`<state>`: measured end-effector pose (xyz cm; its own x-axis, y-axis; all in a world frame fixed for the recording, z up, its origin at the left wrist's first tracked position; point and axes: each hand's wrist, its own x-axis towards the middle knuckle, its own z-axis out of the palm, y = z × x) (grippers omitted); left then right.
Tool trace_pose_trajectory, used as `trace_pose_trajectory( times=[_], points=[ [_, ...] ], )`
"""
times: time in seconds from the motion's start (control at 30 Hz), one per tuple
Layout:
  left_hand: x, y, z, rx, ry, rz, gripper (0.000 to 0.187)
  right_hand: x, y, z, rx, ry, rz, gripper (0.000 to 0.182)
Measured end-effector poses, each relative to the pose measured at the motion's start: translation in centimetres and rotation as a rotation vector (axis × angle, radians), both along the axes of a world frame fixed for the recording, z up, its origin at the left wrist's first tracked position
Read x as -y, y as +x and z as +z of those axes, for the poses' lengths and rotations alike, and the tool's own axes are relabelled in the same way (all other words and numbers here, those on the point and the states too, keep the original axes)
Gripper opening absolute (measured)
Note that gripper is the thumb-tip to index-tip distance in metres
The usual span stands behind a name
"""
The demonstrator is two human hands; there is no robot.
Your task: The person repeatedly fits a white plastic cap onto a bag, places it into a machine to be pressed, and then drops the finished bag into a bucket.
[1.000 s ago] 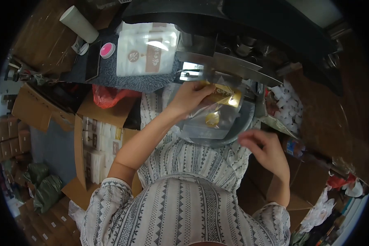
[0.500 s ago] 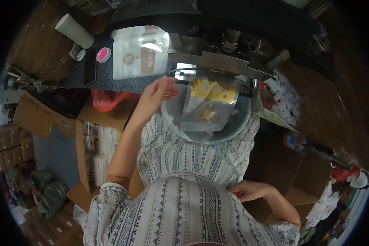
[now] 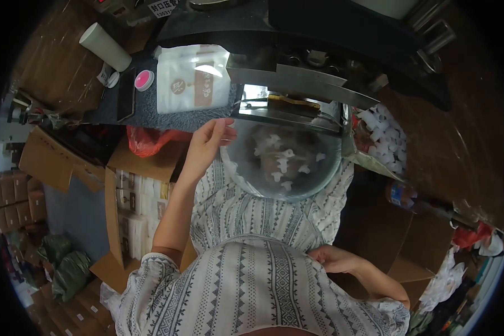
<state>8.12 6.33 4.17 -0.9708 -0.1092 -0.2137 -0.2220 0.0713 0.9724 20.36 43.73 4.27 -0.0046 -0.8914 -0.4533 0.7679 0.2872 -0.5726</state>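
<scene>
My left hand [image 3: 210,143] is raised beside the left rim of a clear round basin [image 3: 246,183], just below the machine's front. Its fingers are stretched out and nothing is in them. Several small white plastic scraps [image 3: 283,163] lie in the basin, which rests at my lap. Above it, a yellow strip [image 3: 294,103] shows in the gap beneath the machine's metal bar [image 3: 308,84]. My right hand [image 3: 333,259] rests at my right side against the patterned clothing, fingers curled in and partly hidden; whether it holds anything I cannot tell.
White printed pouches [image 3: 185,84] lie on a blue-grey towel [image 3: 179,119], beside a pink-topped jar [image 3: 144,79], a phone [image 3: 126,94] and a white cup [image 3: 105,47]. A carton of packed pouches [image 3: 143,201] stands left. White plastic pieces [image 3: 383,134] fill a bag at right.
The clear pouch with the yellow label that hung over the basin is gone from there; only a yellow strip shows in the machine's gap. My left hand moved slightly down and left.
</scene>
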Motion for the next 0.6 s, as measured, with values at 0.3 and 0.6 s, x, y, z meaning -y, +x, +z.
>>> trace_pose_trajectory(
  times=[0.3, 0.6],
  points=[
    [-0.5, 0.0, -1.3, -0.063, -0.054, -0.068, 0.037, -0.1, -2.8, -3.6, -0.266, -0.067, 0.302, 0.014],
    [-0.4, 0.1, 0.6, -0.126, -0.277, 0.087, 0.027, 2.8, -11.2, 7.2, -1.177, 0.473, -0.529, 0.014]
  ],
)
